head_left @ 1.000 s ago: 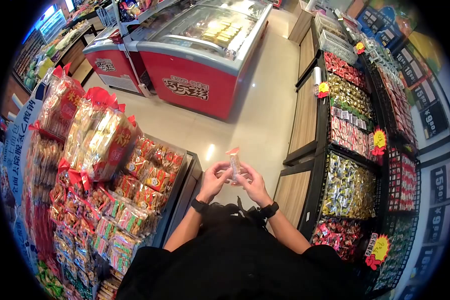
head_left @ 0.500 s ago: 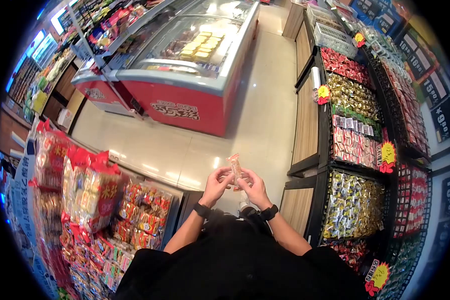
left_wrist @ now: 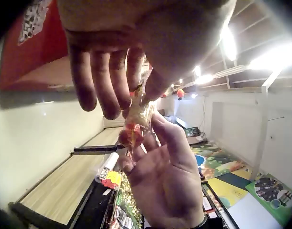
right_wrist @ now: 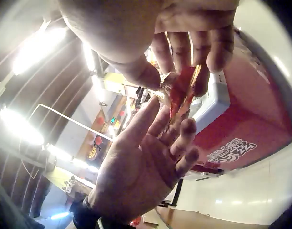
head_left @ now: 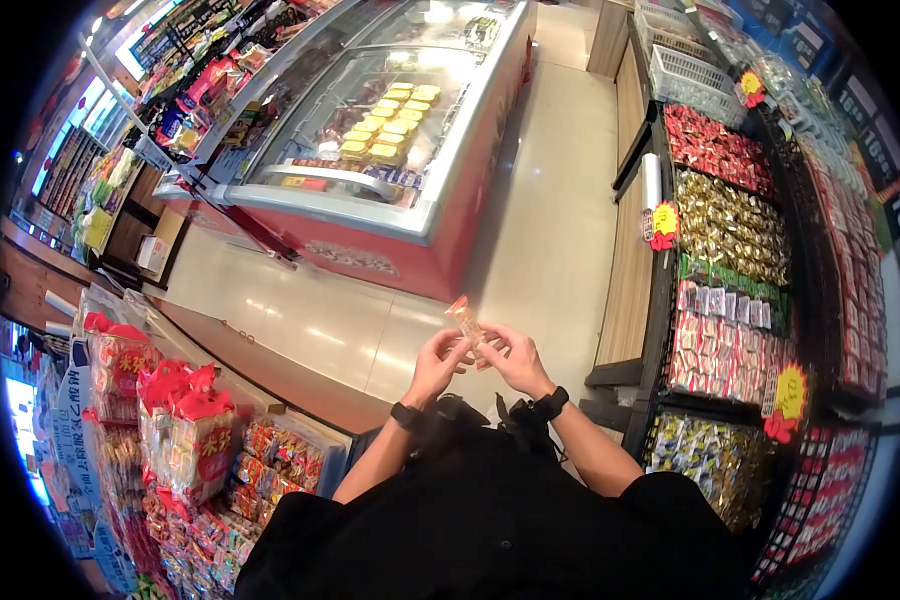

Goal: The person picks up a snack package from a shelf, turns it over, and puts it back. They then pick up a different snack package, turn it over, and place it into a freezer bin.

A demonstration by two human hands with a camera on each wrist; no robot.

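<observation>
In the head view, a small snack in a clear wrapper with red-orange ends [head_left: 466, 320] is held up in front of the body. The left hand [head_left: 439, 364] pinches it from one side between thumb and fingers. From the other side the right hand [head_left: 516, 362] grips it, thumb against the wrapper. Both wrist views show the two thumbs meeting at the wrapped snack [left_wrist: 139, 117]. Its red end [right_wrist: 183, 88] sticks out past the fingers in the right wrist view. Part of the wrapper is hidden behind the fingers.
A red chest freezer [head_left: 370, 255] with a glass top stands ahead. Black racks of wrapped sweets [head_left: 730, 225] with yellow price tags line the right. Bagged snacks [head_left: 195, 440] are piled on the left. Between them runs a pale tiled floor [head_left: 555, 170].
The head view has shifted, so the freezer's top shows more and the bagged snacks sit lower. Both hands stay on the wrapped snack, which now leans further to the left.
</observation>
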